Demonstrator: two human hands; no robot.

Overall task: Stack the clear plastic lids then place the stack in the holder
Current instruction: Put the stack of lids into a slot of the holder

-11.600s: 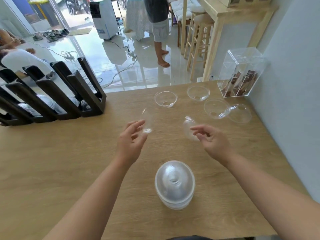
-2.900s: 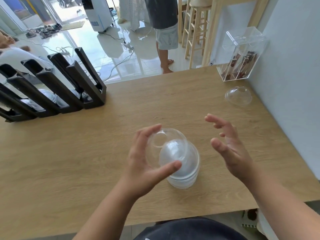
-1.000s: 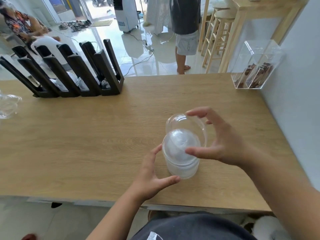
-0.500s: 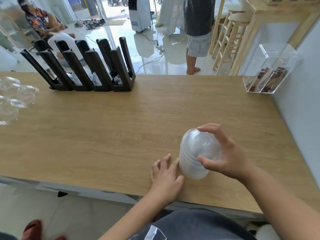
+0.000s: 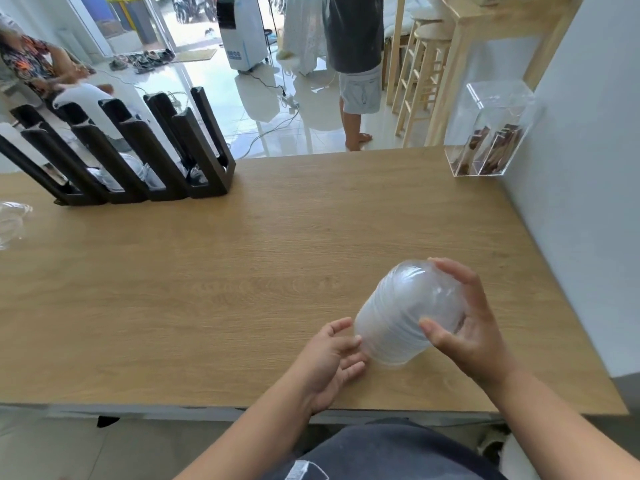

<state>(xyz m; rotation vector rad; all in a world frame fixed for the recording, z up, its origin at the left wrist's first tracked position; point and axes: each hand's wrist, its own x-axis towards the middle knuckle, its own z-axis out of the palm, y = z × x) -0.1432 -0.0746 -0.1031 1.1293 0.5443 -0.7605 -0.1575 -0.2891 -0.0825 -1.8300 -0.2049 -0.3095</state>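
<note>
Clear plastic lids, nested into one tilted stack (image 5: 403, 318), sit at five o'clock on the wooden tabletop (image 5: 214, 285), the right hand (image 5: 467, 330) with its grip curled round the domed top, the left hand (image 5: 330, 363) open-fingered touching the rim, the black holder (image 5: 138, 157) well apart at ten o'clock.

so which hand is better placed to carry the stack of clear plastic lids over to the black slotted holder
Right. The right hand already grips the tilted stack of clear plastic lids, fingers and thumb curled round it. The left hand lies open beside its base, though nearer the black slotted holder.
</note>
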